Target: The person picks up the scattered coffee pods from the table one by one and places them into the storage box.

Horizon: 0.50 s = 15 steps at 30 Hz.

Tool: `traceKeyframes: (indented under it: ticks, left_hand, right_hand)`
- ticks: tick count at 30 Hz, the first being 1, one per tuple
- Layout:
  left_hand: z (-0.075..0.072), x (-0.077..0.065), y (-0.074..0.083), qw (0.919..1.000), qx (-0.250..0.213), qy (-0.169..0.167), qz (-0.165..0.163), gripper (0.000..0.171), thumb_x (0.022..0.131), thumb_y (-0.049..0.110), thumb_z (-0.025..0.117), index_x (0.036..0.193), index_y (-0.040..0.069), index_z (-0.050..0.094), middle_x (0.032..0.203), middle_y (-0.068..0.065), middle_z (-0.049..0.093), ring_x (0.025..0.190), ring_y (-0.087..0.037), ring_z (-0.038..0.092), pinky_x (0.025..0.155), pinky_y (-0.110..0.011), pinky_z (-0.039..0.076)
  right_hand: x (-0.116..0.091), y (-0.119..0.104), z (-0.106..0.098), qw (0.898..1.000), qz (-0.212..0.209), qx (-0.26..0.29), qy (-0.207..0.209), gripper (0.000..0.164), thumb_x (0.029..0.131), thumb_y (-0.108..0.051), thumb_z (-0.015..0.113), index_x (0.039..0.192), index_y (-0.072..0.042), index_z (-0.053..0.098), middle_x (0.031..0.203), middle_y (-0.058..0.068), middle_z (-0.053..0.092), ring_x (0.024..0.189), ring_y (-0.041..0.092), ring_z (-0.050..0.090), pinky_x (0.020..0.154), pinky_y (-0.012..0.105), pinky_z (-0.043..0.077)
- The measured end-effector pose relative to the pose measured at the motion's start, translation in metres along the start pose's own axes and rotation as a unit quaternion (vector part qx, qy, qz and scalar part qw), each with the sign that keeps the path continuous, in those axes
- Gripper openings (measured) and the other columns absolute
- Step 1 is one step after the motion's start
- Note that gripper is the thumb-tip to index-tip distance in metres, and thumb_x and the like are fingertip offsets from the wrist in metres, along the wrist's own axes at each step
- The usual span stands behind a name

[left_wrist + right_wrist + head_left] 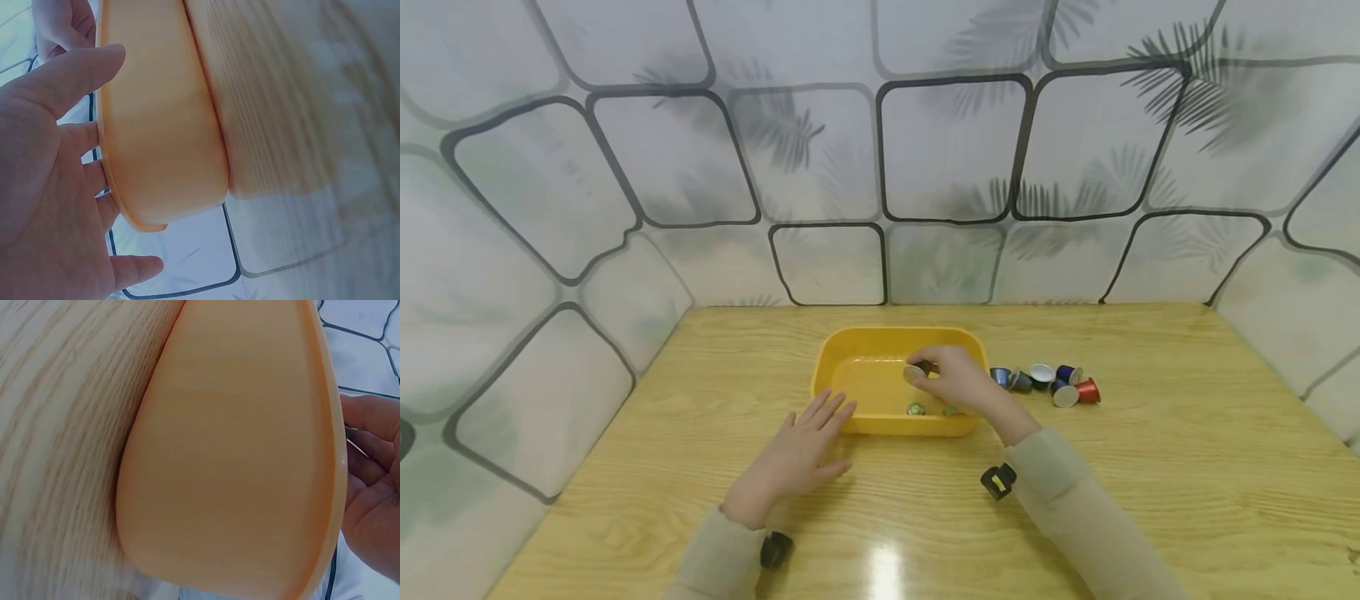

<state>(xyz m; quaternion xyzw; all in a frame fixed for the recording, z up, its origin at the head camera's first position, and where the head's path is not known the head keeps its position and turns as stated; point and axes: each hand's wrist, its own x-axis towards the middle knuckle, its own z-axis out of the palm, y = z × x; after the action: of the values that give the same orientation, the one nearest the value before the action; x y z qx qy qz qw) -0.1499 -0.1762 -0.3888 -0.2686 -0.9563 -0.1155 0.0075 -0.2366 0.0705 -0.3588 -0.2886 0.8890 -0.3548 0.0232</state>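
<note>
Over the yellow plastic tray, my right hand pinches a dark coffee capsule with a pale lid between thumb and fingers. Inside the tray, a green capsule lies near the front wall, and a second greenish capsule is partly covered by the right wrist. My left hand is spread with straight fingers at the tray's front left corner; its fingertips reach the rim in the left wrist view. The tray wall hides most of the right hand's fingers in the right wrist view.
Right of the tray, several capsules lie in a cluster on the wooden table, among them a blue one, a dark grey one and a red one. A patterned wall covering stands behind the table and at its sides.
</note>
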Motion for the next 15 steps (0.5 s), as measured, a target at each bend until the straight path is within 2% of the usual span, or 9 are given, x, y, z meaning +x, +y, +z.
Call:
traceKeyframes:
  ticks: [6,15]
  left_hand:
    - [0.0010,0.0010,0.0002,1.0000,-0.002,0.000,-0.002,0.072,0.083,0.039,0.059,0.141,0.012,0.025,0.146,-0.007,0.017,0.133,-0.024,0.007,0.093,-0.062,0.020]
    - [0.0014,0.0007,0.0005,1.0000,0.005,-0.003,-0.005,0.072,0.083,0.039,0.058,0.141,0.011,0.025,0.146,-0.008,0.017,0.133,-0.023,0.006,0.094,-0.062,0.020]
  right_hand:
    - [-0.0013,-0.0005,-0.0010,1.000,0.008,-0.012,-0.012,0.031,0.082,-0.010,0.062,0.111,-0.001,0.059,0.112,0.011,0.058,0.104,0.029,0.052,0.086,0.038,0.043]
    - [-0.0069,-0.0019,-0.0045,1.000,0.009,0.001,-0.003,0.036,0.083,-0.012,0.062,0.116,-0.001,0.056,0.114,0.012,0.056,0.105,0.029,0.051,0.086,0.038,0.043]
